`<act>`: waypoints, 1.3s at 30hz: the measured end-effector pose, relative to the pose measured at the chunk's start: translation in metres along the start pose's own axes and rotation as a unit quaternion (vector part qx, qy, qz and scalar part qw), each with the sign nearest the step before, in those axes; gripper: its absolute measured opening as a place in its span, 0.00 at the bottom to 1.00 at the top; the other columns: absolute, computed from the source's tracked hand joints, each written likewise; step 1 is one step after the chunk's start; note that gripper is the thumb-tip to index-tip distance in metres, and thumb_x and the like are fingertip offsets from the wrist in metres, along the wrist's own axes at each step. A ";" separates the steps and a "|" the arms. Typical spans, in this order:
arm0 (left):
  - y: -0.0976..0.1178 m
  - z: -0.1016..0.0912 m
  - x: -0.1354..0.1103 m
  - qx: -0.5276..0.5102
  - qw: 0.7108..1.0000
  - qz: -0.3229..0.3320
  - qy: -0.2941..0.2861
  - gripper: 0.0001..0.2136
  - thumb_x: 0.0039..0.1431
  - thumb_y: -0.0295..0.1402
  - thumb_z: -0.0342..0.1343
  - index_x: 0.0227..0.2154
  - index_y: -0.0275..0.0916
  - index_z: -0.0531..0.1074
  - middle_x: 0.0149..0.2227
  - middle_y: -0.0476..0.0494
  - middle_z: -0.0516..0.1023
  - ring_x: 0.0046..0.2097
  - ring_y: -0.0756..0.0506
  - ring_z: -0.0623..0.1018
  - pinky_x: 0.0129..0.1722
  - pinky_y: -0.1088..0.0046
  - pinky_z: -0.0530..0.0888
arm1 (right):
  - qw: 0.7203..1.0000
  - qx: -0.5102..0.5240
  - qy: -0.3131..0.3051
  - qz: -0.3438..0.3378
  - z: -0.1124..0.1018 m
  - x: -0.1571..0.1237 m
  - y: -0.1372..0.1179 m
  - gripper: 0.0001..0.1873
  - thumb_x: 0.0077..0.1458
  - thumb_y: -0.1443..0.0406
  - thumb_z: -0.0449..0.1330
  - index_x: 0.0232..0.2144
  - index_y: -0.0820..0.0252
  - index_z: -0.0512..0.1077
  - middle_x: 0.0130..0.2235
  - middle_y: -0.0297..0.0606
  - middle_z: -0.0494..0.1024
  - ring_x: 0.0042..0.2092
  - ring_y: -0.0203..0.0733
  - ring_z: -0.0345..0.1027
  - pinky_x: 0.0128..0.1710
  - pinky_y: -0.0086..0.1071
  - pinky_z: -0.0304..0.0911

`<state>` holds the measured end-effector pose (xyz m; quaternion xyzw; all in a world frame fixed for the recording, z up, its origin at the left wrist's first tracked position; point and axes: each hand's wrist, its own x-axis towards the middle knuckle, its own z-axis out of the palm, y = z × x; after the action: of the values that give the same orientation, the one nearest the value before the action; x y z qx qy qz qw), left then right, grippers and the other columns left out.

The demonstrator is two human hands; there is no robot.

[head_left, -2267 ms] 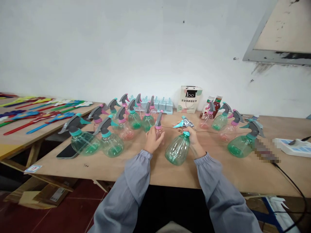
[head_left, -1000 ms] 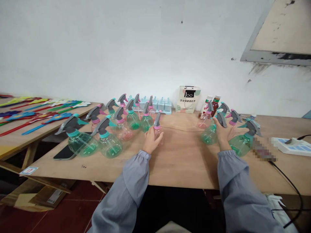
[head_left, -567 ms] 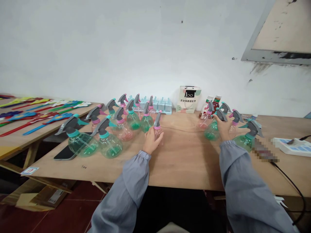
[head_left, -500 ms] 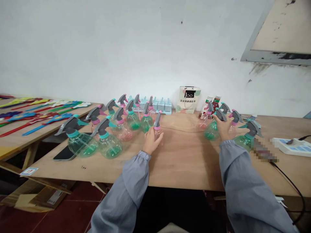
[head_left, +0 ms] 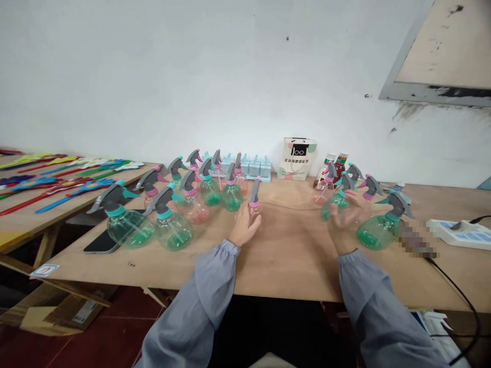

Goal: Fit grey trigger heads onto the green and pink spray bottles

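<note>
My left hand (head_left: 245,226) is wrapped round a pink spray bottle (head_left: 254,204) with a grey trigger head, upright at the middle of the table. My right hand (head_left: 343,217), blurred by motion, is open with its fingers apart. Just behind it stands a green spray bottle (head_left: 335,203), partly hidden. Close by on the right are another green spray bottle (head_left: 378,232) and a pink one (head_left: 370,190). A group of several green and pink spray bottles, among them a green one (head_left: 174,234) at the front, fills the left side.
At the back stand a light-blue mould rack (head_left: 259,171), a paper bag (head_left: 297,161) and two sauce bottles (head_left: 339,166). A phone (head_left: 102,244) lies partly under the left bottles. To the right sits a white power strip (head_left: 466,236) with a black cable (head_left: 456,283).
My right hand has let go of the green spray bottle and drawn back towards me and left. My left hand has shifted slightly right with the pink spray bottle.
</note>
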<state>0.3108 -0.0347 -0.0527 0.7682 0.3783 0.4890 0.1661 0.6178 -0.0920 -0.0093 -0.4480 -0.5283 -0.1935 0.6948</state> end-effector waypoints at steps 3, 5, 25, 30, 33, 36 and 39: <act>0.013 0.011 -0.005 -0.049 0.995 0.057 -0.069 0.27 0.63 0.35 0.50 0.64 0.36 0.54 0.60 0.30 0.66 0.65 0.37 0.66 0.67 0.53 0.61 | 0.978 0.057 -0.200 0.015 0.036 -0.029 -0.040 0.26 0.55 0.53 0.63 0.54 0.53 0.65 0.52 0.45 0.72 0.56 0.52 0.68 0.59 0.56 0.62; 0.024 0.017 -0.007 -0.071 0.986 0.094 -0.119 0.28 0.64 0.36 0.50 0.66 0.37 0.54 0.62 0.30 0.65 0.66 0.38 0.65 0.68 0.54 0.61 | 0.953 0.098 -0.270 0.096 0.062 -0.045 -0.058 0.38 0.52 0.52 0.66 0.60 0.54 0.59 0.60 0.50 0.67 0.62 0.54 0.64 0.62 0.55 0.60; -0.043 -0.027 0.068 0.090 0.952 -0.236 0.174 0.41 0.51 0.39 0.67 0.63 0.36 0.52 0.64 0.26 0.62 0.67 0.31 0.63 0.64 0.49 0.61 | 0.792 0.339 -0.293 0.415 0.077 -0.012 -0.088 0.19 0.45 0.54 0.67 0.40 0.53 0.78 0.46 0.40 0.84 0.53 0.52 0.76 0.50 0.41 0.68; -0.027 -0.013 0.048 0.148 0.956 -0.230 0.106 0.40 0.53 0.46 0.65 0.63 0.39 0.54 0.63 0.27 0.65 0.65 0.29 0.66 0.62 0.46 0.62 | 0.728 0.396 -0.303 0.470 0.077 -0.003 -0.094 0.23 0.42 0.57 0.67 0.44 0.52 0.78 0.48 0.38 0.84 0.54 0.52 0.76 0.45 0.36 0.69; -0.014 -0.008 0.030 0.177 0.958 -0.217 0.065 0.40 0.48 0.51 0.67 0.59 0.39 0.60 0.59 0.29 0.67 0.63 0.27 0.67 0.60 0.48 0.64 | 0.733 0.397 -0.283 0.475 0.076 -0.004 -0.092 0.27 0.40 0.60 0.67 0.47 0.50 0.77 0.47 0.37 0.84 0.55 0.50 0.75 0.39 0.33 0.69; -0.009 -0.009 0.013 0.137 0.974 -0.174 0.048 0.35 0.46 0.51 0.68 0.54 0.40 0.64 0.54 0.34 0.70 0.61 0.29 0.69 0.60 0.50 0.64 | 0.744 0.394 -0.265 0.470 0.077 -0.008 -0.088 0.26 0.36 0.63 0.64 0.43 0.50 0.77 0.42 0.36 0.85 0.50 0.49 0.77 0.35 0.32 0.68; -0.009 -0.013 0.004 0.035 0.994 -0.103 0.032 0.32 0.47 0.46 0.69 0.52 0.41 0.65 0.52 0.37 0.73 0.59 0.32 0.73 0.60 0.50 0.66 | 0.754 0.385 -0.248 0.471 0.078 -0.011 -0.082 0.18 0.32 0.63 0.61 0.33 0.53 0.78 0.35 0.36 0.84 0.40 0.47 0.78 0.32 0.34 0.68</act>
<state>0.2971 -0.0270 -0.0496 0.7147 0.4776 0.4796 0.1763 0.5086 -0.0726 0.0183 -0.3671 -0.4346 0.4957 0.6562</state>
